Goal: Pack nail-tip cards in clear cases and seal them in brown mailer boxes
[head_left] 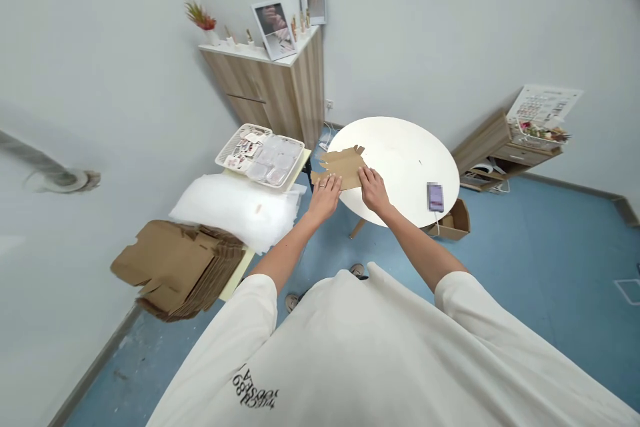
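Observation:
A flat, brown die-cut cardboard box blank (345, 163) with notched flaps lies over the left part of the round white table (400, 147). At its near left edge, my left hand (326, 195) grips the cardboard, fingers on its upper face and a ring on one finger. My right hand (374, 188) holds the near right corner, with its fingertips on the board. The undersides of both grips are hidden. On the same table, to the right, is a phone (435, 197) with a cable.
Left of me, a narrow table carries a stack of flat cardboard boxes (175, 267), white foam sheets (235, 207) and a white basket (263, 155) of small packets. A wooden cabinet (260, 90) stands behind. An open carton (455, 220) sits on the floor at right, near a low shelf (500, 153).

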The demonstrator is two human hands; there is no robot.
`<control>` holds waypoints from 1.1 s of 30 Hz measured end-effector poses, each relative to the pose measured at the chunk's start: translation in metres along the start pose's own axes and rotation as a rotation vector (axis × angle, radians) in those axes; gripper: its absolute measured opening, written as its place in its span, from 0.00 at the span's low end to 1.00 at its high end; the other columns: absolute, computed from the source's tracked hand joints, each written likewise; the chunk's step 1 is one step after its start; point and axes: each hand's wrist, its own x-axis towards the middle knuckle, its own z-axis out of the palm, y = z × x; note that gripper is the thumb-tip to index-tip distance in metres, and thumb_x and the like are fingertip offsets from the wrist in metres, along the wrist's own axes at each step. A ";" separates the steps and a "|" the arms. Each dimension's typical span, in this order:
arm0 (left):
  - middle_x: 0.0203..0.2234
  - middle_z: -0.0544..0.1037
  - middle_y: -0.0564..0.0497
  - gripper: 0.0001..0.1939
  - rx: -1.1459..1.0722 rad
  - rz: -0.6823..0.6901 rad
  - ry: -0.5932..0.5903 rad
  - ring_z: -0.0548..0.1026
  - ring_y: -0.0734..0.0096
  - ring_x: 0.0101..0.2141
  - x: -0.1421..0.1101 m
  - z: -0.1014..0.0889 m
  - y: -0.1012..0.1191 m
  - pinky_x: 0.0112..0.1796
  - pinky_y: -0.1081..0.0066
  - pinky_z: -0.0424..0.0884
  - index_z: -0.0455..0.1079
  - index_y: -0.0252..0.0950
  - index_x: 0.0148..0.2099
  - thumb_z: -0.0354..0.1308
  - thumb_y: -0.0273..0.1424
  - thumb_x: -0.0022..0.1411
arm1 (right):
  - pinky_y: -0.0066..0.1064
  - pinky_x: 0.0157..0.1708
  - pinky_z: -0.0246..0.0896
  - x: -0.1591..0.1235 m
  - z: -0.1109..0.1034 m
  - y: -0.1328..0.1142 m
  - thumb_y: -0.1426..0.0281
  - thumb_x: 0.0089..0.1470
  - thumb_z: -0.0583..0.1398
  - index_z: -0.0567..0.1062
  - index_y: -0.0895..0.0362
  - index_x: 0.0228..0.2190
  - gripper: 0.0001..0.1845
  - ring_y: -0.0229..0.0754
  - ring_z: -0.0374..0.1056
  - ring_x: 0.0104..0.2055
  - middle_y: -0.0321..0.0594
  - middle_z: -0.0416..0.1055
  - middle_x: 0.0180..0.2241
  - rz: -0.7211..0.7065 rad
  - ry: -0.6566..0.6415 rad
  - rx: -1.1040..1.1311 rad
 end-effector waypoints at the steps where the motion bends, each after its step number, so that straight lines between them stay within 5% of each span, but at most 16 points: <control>1: 0.70 0.59 0.40 0.28 -0.009 0.005 -0.018 0.58 0.53 0.68 0.013 0.010 0.011 0.67 0.50 0.49 0.53 0.37 0.74 0.39 0.34 0.75 | 0.53 0.66 0.41 -0.005 0.002 0.019 0.75 0.62 0.45 0.46 0.61 0.72 0.39 0.58 0.43 0.70 0.50 0.45 0.73 0.014 -0.025 -0.005; 7: 0.67 0.63 0.39 0.27 -0.044 0.057 -0.115 0.62 0.53 0.65 0.071 0.068 0.067 0.65 0.49 0.54 0.57 0.37 0.72 0.40 0.34 0.75 | 0.51 0.66 0.41 -0.036 0.028 0.107 0.75 0.62 0.45 0.48 0.61 0.72 0.38 0.57 0.44 0.70 0.51 0.47 0.72 0.120 -0.118 -0.003; 14: 0.65 0.67 0.39 0.24 -0.059 0.161 -0.270 0.65 0.54 0.63 0.106 0.131 0.091 0.64 0.45 0.54 0.63 0.39 0.68 0.43 0.32 0.74 | 0.53 0.64 0.44 -0.057 0.078 0.158 0.75 0.60 0.48 0.49 0.64 0.71 0.39 0.57 0.49 0.68 0.57 0.52 0.70 0.182 -0.318 0.046; 22: 0.63 0.69 0.37 0.23 -0.091 0.238 -0.393 0.67 0.52 0.62 0.151 0.180 0.068 0.63 0.43 0.56 0.65 0.38 0.66 0.45 0.31 0.74 | 0.51 0.65 0.45 -0.029 0.117 0.183 0.75 0.60 0.49 0.52 0.62 0.71 0.38 0.56 0.49 0.70 0.55 0.54 0.69 0.230 -0.464 0.076; 28: 0.64 0.67 0.38 0.22 -0.101 0.300 -0.501 0.66 0.56 0.63 0.203 0.209 0.037 0.62 0.51 0.60 0.64 0.36 0.66 0.43 0.31 0.75 | 0.47 0.64 0.46 0.014 0.144 0.201 0.76 0.62 0.47 0.54 0.62 0.70 0.36 0.54 0.47 0.71 0.53 0.53 0.70 0.257 -0.533 0.098; 33: 0.65 0.65 0.35 0.24 -0.125 0.329 -0.597 0.65 0.52 0.63 0.225 0.227 0.022 0.60 0.52 0.61 0.61 0.35 0.67 0.48 0.33 0.72 | 0.48 0.65 0.45 0.028 0.161 0.205 0.68 0.65 0.50 0.57 0.62 0.69 0.33 0.56 0.46 0.71 0.56 0.51 0.71 0.339 -0.619 0.138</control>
